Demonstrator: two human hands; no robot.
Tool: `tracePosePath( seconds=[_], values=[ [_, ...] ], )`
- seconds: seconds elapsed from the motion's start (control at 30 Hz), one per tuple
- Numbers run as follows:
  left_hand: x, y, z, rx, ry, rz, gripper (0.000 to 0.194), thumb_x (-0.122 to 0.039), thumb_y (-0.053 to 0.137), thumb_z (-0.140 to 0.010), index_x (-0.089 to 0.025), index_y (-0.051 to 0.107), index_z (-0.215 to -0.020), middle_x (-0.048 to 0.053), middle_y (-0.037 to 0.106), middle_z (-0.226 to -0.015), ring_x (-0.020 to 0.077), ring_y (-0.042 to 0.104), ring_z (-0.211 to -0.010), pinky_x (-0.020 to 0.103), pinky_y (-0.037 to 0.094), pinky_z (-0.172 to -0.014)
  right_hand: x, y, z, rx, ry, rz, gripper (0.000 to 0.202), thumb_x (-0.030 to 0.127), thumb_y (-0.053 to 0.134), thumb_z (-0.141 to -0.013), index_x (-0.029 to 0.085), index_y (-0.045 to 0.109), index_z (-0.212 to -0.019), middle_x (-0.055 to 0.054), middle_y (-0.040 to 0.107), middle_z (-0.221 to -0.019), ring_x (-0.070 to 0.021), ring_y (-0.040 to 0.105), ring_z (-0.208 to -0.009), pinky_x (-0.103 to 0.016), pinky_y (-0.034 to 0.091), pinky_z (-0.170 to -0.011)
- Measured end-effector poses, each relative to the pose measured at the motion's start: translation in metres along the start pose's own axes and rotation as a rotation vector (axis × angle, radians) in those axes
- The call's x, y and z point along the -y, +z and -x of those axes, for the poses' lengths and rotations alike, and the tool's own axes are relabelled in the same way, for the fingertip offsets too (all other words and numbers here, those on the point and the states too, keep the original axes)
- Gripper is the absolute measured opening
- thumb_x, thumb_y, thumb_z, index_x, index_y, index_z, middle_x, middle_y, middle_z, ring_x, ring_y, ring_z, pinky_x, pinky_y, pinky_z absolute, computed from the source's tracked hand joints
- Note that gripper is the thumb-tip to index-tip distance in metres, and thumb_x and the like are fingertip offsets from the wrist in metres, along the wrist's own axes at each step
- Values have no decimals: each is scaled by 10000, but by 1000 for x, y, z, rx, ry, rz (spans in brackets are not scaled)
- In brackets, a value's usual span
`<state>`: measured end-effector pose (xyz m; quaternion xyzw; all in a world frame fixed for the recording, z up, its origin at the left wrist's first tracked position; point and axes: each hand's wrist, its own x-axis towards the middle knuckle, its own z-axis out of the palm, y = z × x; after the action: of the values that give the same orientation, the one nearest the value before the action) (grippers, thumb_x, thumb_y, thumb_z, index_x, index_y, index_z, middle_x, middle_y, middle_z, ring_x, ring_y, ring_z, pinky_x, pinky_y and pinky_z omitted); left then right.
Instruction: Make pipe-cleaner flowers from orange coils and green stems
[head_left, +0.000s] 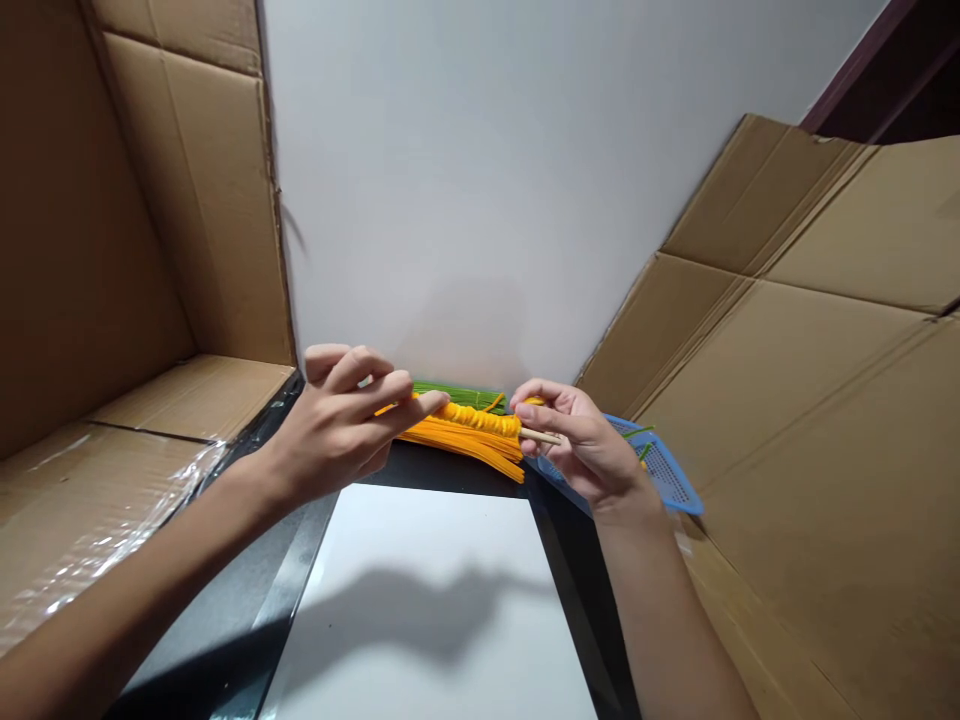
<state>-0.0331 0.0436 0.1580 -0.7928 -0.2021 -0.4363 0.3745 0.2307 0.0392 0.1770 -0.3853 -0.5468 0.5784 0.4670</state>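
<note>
A thin wooden stick (541,437) has a yellow fuzzy pipe cleaner (484,418) wound around it in tight coils. My left hand (341,425) is closed around the left part of the coils, its index finger lying along them; that end is mostly hidden. At the bare right end of the stick, my right hand (589,445) is closed, with a bit of yellow pipe cleaner between thumb and index finger. Behind and below the coils lies a bundle of orange-yellow pipe cleaners (480,446). Beyond it is a green bundle of pipe cleaners (457,393).
A white sheet or board (427,590) lies on the dark table (577,600) in front of me. To the right, partly behind my right hand, stands a blue perforated basket (675,485) with green pieces. Cardboard panels (202,190) flank both sides, with a pale wall (465,150) behind.
</note>
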Motion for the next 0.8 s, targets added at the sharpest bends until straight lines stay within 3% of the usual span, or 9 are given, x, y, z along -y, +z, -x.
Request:
tracePosePath(
  seconds=[0.2,0.33,0.43,0.53,0.6,0.7,0.8],
  values=[
    [-7,2,2,-97,-103,-58,374,-17,627,-863,-302,667,-1100,-25,682,-717,193,565,-754,386,317,-720,-3,11,-1,25,68,-245,314,272,951,-567,178,702,-735,73,563,-595,-21,477,-452,-121,445,-438],
    [-13,6,0,-104,-253,-86,282,-69,637,-889,-311,678,-1028,-16,644,-684,196,524,-729,404,312,-735,-11,21,-4,-59,-54,-206,305,349,929,-599,186,700,-715,12,686,-660,-70,599,-534,-162,492,-513],
    [-13,7,0,-43,-322,-122,254,-64,645,-877,-289,681,-991,-4,631,-690,210,495,-738,414,306,-751,-17,31,-1,-184,-277,75,249,394,840,-731,188,740,-827,-17,722,-730,-116,641,-602,-230,526,-589],
    [-12,9,1,48,-306,-155,283,-30,629,-853,-268,679,-998,8,650,-741,228,500,-778,410,300,-755,-20,37,6,-362,-536,666,113,257,692,-872,178,743,-935,-46,738,-800,-165,663,-675,-295,520,-652],
    [-12,10,2,106,-282,-173,309,-4,603,-841,-255,686,-1000,15,653,-756,232,508,-794,407,296,-759,-20,38,12,-427,-692,1101,153,146,584,-918,159,735,-942,-72,740,-832,-192,666,-721,-322,497,-684],
    [-11,12,2,167,-225,-168,345,31,567,-824,-245,702,-980,24,658,-767,229,517,-800,402,286,-770,-17,34,16,-371,-792,1472,230,52,500,-934,138,713,-935,-96,735,-860,-212,656,-745,-336,474,-689],
    [-6,11,1,213,-166,-112,372,50,545,-825,-248,706,-980,24,668,-775,222,532,-816,390,284,-763,-8,25,15,-312,-807,1478,195,58,528,-939,152,696,-906,-98,728,-891,-231,647,-827,-356,484,-749]
  ],
)
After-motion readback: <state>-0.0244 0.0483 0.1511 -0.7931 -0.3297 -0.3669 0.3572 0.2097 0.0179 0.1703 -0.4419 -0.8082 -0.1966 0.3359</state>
